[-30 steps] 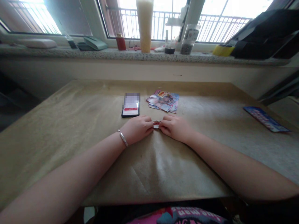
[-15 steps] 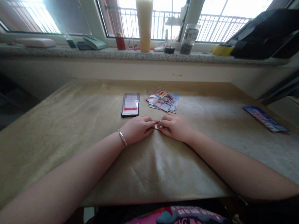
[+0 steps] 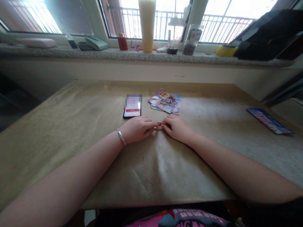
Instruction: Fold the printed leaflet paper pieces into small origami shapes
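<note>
Both bare forearms reach forward and converge low over the tan-covered table, backs of the hands upward. The left hand, with a silver metal bangle at its wrist, and the right hand have curled, nearly closed fingers, pinching opposite ends of a small red-and-white strip between them, near a black-edged rectangular phone.

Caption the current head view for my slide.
Left hand and right hand hold a small red-and-white strip, a smartphone and overlapping printed cards lying beyond.
</note>
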### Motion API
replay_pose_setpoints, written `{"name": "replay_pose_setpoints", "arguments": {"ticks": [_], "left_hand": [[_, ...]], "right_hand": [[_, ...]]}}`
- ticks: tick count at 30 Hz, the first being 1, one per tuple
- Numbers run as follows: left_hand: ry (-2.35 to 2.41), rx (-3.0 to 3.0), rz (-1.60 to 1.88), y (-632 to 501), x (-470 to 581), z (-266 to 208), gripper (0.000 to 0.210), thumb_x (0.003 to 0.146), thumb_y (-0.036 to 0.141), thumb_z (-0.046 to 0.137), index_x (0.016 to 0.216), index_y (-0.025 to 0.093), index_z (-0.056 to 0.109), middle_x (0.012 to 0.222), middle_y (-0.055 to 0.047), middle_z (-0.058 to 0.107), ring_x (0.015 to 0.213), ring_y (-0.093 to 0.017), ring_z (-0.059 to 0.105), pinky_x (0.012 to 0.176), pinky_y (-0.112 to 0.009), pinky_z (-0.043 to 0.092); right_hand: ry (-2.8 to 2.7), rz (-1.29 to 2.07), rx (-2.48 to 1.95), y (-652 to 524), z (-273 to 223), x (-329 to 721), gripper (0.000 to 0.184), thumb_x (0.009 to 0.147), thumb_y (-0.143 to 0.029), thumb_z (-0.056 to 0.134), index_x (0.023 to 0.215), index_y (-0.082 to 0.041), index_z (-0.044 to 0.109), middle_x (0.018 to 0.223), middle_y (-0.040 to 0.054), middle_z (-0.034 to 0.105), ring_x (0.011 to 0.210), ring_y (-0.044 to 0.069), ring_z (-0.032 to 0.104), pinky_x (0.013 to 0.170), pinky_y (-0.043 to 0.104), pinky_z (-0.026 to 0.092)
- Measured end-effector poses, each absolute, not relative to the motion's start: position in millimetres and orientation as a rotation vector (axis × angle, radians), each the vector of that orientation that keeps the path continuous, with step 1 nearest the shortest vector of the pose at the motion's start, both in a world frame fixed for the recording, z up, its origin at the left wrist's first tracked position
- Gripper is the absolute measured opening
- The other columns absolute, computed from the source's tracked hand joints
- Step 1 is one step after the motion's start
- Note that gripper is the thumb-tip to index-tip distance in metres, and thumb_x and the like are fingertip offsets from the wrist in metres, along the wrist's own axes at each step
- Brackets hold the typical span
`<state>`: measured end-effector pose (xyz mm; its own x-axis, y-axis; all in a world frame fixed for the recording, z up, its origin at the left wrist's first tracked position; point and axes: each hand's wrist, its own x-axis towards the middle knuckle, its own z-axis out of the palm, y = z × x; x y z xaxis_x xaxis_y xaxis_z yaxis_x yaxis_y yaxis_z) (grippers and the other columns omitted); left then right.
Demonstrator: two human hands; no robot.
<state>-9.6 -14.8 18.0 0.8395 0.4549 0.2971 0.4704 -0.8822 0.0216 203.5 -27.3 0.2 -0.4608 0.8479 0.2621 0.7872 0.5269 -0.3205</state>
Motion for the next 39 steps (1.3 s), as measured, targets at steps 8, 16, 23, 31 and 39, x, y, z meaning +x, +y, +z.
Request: {"name": "replay_pose_setpoints", "arguments": {"ticks": [8, 16, 23, 31, 39], "left_hand": [[-0.593, -2.797, -0.284, -18.4, -8.7, 18.9, 0.028, 0.093, 0.023, 0.043, 0.114, 0.021, 0.063, 0.084, -0.005, 0.064, 0.074, -0.014, 0.059, 0.065, -0.024, 0.048], [-0.620, -2.726, -0.244, -20.9, -4.4, 18.0, 0.027, 0.094, 0.025, 0.042, 0.110, 0.020, 0.064, 0.081, -0.005, 0.061, 0.071, -0.015, 0.056, 0.061, -0.026, 0.046], [-0.681, -2.742, -0.230, -21.4, -2.9, 17.9, 0.028, 0.095, 0.029, 0.041, 0.107, 0.021, 0.065, 0.081, -0.005, 0.061, 0.072, -0.015, 0.056, 0.061, -0.025, 0.044], [-0.668, -2.730, -0.167, -22.2, -0.6, 19.5, 0.024, 0.093, 0.025, 0.045, 0.105, 0.018, 0.065, 0.082, -0.006, 0.061, 0.074, -0.016, 0.057, 0.062, -0.027, 0.046], [-0.657, -2.751, -0.189, -21.7, -0.3, 19.9, 0.023, 0.092, 0.023, 0.045, 0.102, 0.016, 0.065, 0.084, -0.007, 0.062, 0.076, -0.017, 0.058, 0.064, -0.029, 0.048]], "right_hand": [[-2.307, 0.367, -1.338, -22.3, -4.3, 207.3, 0.010, 0.081, -0.023, 0.057, 0.076, -0.018, 0.063, 0.072, 0.0017, 0.061, 0.067, 0.013, 0.052, 0.061, 0.024, 0.036], [-2.391, 0.312, -1.054, -23.6, -2.0, 218.1, 0.009, 0.083, -0.019, 0.057, 0.084, -0.019, 0.066, 0.082, 0.0034, 0.062, 0.074, 0.013, 0.056, 0.066, 0.023, 0.040], [-2.463, 0.210, -1.016, -23.5, 0.9, 218.1, 0.012, 0.085, -0.020, 0.056, 0.085, -0.019, 0.069, 0.083, 0.0053, 0.063, 0.078, 0.015, 0.057, 0.070, 0.025, 0.042], [-2.454, 0.241, -1.045, -22.5, -0.8, 218.4, 0.015, 0.086, -0.020, 0.055, 0.085, -0.018, 0.069, 0.083, 0.0057, 0.063, 0.078, 0.015, 0.057, 0.071, 0.025, 0.043], [-2.408, 0.286, -1.088, -23.4, -1.1, 215.2, 0.013, 0.083, -0.018, 0.056, 0.080, -0.017, 0.069, 0.079, 0.0047, 0.060, 0.071, 0.013, 0.055, 0.067, 0.024, 0.041]]}}
